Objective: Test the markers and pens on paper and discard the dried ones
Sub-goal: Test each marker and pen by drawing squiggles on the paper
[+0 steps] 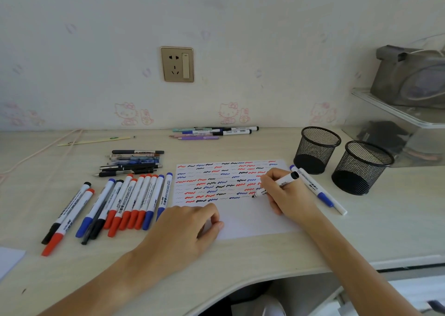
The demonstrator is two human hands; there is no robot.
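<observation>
A white paper sheet (248, 221) lies on the desk, its upper half covered with red, blue and black squiggles. My right hand (286, 192) grips a black whiteboard marker (284, 183), its tip touching the paper at the right end of the lowest rows. My left hand (190, 229) rests on the sheet's lower left corner, fingers loosely curled. A row of red, blue and black markers (130, 202) lies left of the paper. A blue marker (317, 190) lies right of the sheet.
Dark pens (132, 163) are piled behind the marker row. More pens and markers (214, 132) lie by the wall. Two black mesh cups (316, 149) (361, 167) stand at the right. A clear storage box (397, 127) sits far right. A wall socket (177, 64) is above.
</observation>
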